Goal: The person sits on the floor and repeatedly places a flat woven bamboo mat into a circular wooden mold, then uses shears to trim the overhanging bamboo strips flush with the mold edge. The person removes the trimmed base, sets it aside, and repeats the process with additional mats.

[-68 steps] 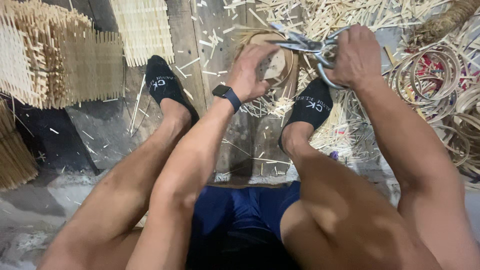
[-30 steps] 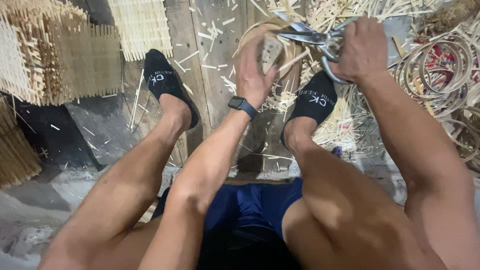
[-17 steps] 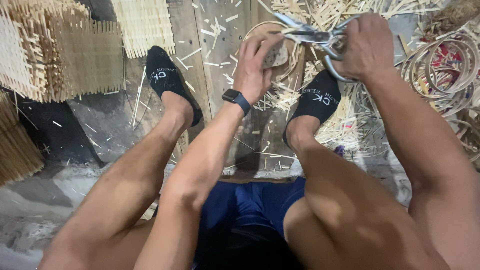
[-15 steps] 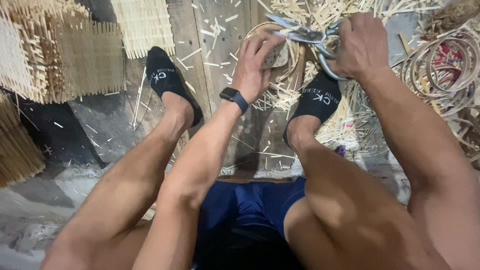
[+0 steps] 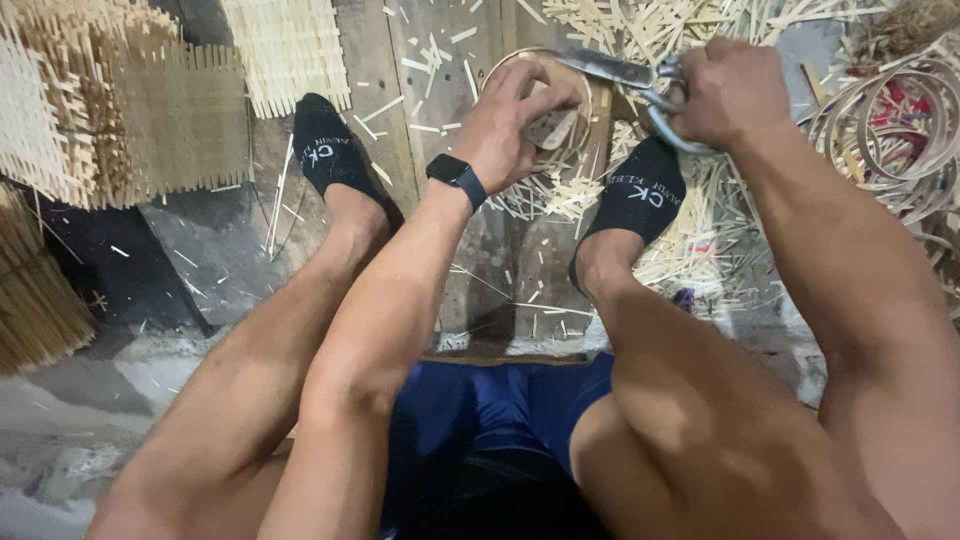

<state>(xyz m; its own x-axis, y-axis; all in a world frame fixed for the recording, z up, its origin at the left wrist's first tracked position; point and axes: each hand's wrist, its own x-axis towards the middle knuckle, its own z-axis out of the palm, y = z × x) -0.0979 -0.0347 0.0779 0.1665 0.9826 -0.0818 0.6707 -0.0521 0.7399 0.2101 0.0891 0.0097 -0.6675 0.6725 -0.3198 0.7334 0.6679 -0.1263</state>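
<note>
My left hand (image 5: 510, 120), with a dark watch on the wrist, grips a small round woven bamboo piece (image 5: 553, 122) with a thin bent rim. My right hand (image 5: 733, 90) is closed around the handles of metal scissors (image 5: 625, 72), whose blades reach left over the top edge of the round piece. Both hands work above my feet in black socks, the right foot (image 5: 640, 190) directly under the piece.
Woven bamboo mats (image 5: 120, 100) lie at the left and top (image 5: 290, 50). Coiled bamboo rings (image 5: 895, 120) pile at the right. Cut bamboo slivers (image 5: 690, 25) cover the wooden board (image 5: 430, 90). A bundle of strips (image 5: 35, 300) sits at the far left.
Both hands have shifted slightly while turning the round piece; the scissors stay at its upper rim, now lying flatter across it. My legs have not moved.
</note>
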